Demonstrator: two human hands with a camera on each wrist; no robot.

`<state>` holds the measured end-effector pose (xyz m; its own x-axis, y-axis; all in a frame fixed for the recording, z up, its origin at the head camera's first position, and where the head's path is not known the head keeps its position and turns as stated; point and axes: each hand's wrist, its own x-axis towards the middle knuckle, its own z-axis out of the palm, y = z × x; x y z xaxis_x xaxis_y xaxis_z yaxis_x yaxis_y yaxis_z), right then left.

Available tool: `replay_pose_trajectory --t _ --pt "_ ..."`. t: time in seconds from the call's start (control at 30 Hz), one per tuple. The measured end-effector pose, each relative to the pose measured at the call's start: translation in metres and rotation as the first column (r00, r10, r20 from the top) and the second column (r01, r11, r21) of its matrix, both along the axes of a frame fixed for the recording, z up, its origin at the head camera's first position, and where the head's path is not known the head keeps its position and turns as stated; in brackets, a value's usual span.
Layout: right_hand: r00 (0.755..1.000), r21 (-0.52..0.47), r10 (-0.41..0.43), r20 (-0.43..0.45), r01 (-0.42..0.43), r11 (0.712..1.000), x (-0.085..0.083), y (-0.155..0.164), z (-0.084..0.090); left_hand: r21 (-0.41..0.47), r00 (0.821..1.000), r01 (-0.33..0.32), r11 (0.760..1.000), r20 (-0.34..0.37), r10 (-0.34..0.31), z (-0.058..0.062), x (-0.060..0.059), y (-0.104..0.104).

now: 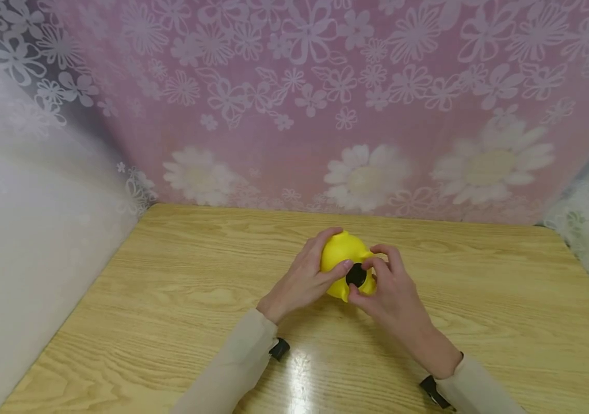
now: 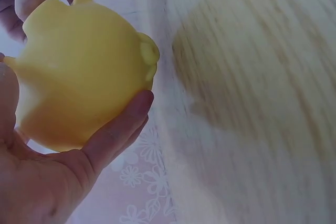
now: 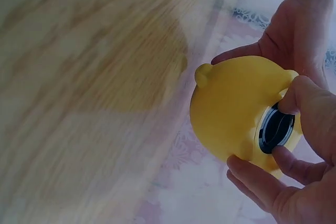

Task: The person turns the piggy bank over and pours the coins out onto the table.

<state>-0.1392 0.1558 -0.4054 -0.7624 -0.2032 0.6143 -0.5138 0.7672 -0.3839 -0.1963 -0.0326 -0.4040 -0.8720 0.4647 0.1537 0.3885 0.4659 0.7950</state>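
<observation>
Desk (image 1: 180, 299): pale wood grain, glossy glare near my sleeves.
Backdrop (image 1: 294, 103): pink flowered curtain, white cloth at left.
Left grip (image 1: 302, 282): I'm cupping the yellow toy (image 1: 341, 253).
Right grip (image 1: 390, 293): pinching its black plug (image 1: 355, 275).

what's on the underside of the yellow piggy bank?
A round black plug sits in the yellow piggy bank. The right hand pinches its rim while the left hand grips the body. The inside is hidden behind the plug.

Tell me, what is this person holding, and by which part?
A round yellow toy. The left hand cups its rounded body from the side, while the right hand pinches the edge of the black plug in its underside.
</observation>
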Motion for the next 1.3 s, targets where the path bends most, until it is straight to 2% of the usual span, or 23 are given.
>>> replay_pose_trajectory --t 0.17,0.53,0.7,0.83,0.97,1.3 --pt "0.995 0.107 0.023 -0.097 -0.013 0.994 -0.0031 0.0009 -0.0033 -0.012 1.0 0.004 1.0 0.007 -0.004 0.0016 0.0008 -0.0005" --pt "0.978 0.177 0.027 -0.208 0.011 0.984 -0.0058 0.0037 -0.0064 -0.019 1.0 0.011 1.0 0.019 -0.011 0.0008 0.0003 -0.0011" --pt "0.972 0.196 0.033 -0.231 0.013 0.981 -0.0039 0.0056 -0.0073 -0.022 1.0 0.008 1.0 0.026 -0.008 -0.0007 0.0 -0.0017" --pt "0.978 0.179 0.05 -0.204 -0.013 0.984 -0.0029 0.0076 -0.0067 -0.015 0.999 0.013 1.0 0.034 -0.012 -0.001 -0.0008 -0.0021" --pt "0.989 0.139 0.065 -0.135 -0.046 0.989 -0.0034 0.0097 -0.0042 -0.011 0.999 0.013 1.0 0.039 -0.013 -0.0003 -0.0017 -0.0025" --pt "0.999 0.035 0.042 0.004 -0.042 0.998 -0.0022 0.0077 -0.0016 -0.016 0.999 0.006 1.0 0.049 -0.006 -0.0009 -0.0023 -0.0028"
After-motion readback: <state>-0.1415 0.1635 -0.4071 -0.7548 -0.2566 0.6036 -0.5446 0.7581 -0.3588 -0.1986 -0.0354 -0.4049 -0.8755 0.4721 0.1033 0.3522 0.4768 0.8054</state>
